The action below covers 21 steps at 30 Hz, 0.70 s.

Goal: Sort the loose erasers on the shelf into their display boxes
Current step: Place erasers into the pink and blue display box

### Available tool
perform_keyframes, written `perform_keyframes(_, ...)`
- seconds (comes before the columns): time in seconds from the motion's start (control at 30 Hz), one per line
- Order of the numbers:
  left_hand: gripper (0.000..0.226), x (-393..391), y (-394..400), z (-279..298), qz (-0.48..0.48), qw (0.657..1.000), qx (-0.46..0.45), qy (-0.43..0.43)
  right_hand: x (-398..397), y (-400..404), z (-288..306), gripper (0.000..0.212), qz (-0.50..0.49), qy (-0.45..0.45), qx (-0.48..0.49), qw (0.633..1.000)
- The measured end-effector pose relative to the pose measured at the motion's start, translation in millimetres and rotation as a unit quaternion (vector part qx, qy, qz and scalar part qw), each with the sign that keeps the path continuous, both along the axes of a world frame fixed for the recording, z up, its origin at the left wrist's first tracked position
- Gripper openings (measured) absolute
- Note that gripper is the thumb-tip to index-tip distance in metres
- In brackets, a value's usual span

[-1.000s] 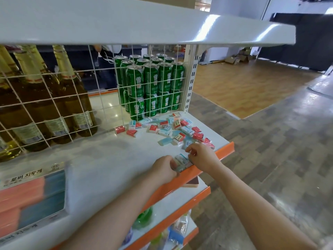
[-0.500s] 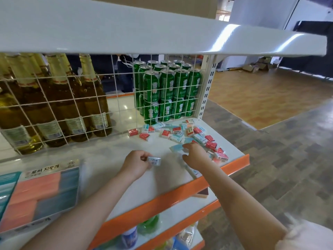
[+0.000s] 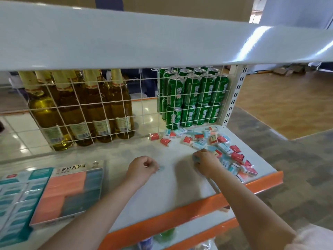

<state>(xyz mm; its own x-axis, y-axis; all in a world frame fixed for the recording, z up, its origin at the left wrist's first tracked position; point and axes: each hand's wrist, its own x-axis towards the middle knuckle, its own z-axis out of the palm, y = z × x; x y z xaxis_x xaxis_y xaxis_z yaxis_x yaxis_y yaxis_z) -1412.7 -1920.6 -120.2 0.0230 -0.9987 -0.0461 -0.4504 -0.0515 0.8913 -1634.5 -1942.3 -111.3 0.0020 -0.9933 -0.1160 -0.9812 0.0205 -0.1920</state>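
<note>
Left hand (image 3: 142, 168): the grip was curled together over a small pale eraser, mostly hidden, above the shelf (image 3: 162, 192).
Right hand (image 3: 205, 164): fingers bent down onto a light blue eraser at the near edge of the pile; whether the grip was clamped on it, I cannot tell.
Loose erasers (image 3: 212, 143): red and blue, scattered on the shelf's right part.
Display boxes (image 3: 68, 192): at the left, one orange and teal, with a teal box (image 3: 12, 199) just beside.
Behind the wire grid (image 3: 90, 112): bottles (image 3: 81, 109) and green cans (image 3: 192, 98).

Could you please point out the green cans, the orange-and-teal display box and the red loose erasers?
green cans (image 3: 191, 98), head view, front can's label.
orange-and-teal display box (image 3: 66, 191), head view, orange part.
red loose erasers (image 3: 237, 156), head view, one wrapper.
</note>
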Motion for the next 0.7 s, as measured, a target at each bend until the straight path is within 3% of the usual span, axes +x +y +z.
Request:
perform_keyframes(0.3,0.022,1,-5,-10,0.008,0.999,0.046,-0.021,-4,3,1,0.036,-0.017,-0.066,0.016,0.998)
perform_keyframes(0.5,0.043,3,-5,-19,0.01,0.998,0.052,-0.031,-8,9,0,0.031,-0.032,-0.106,0.007,0.994)
perform_keyframes(0.7,0.035,2,-4,-22,0.008,0.999,0.039,-0.018,-9,17,0,0.035,-0.052,-0.158,0.018,0.986)
